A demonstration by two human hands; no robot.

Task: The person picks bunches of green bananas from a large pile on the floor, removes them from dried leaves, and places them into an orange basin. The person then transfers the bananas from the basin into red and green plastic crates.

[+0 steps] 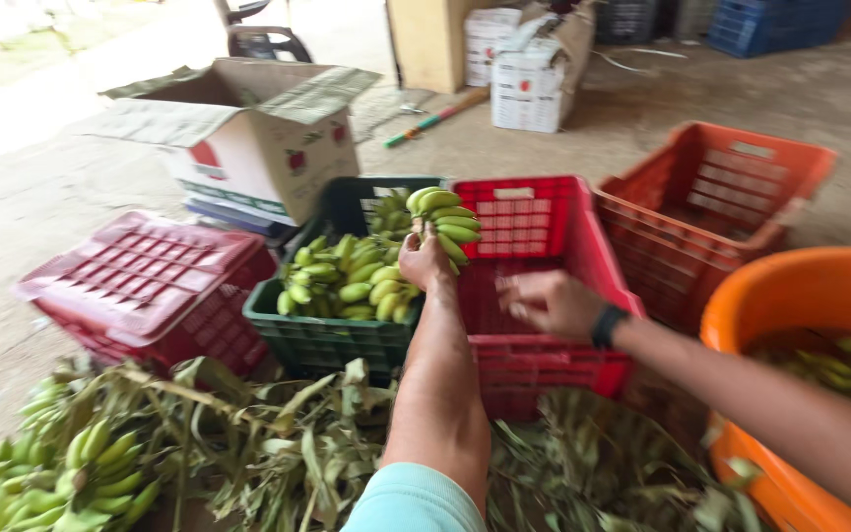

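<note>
Our left hand (424, 261) grips a banana bunch (445, 222) by its stem, fruit fanning rightward, directly above the green crate (322, 340); our right hand (549, 303) hovers open beside it.

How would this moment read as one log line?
left hand: holds green banana bunch over green crate | right hand: empty, over red crate

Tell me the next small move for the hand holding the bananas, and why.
Probably lower the banana bunch in the left hand into the green crate. The bunch hangs between that crate, which already holds bananas, and the red crate. The right hand is free.
</note>
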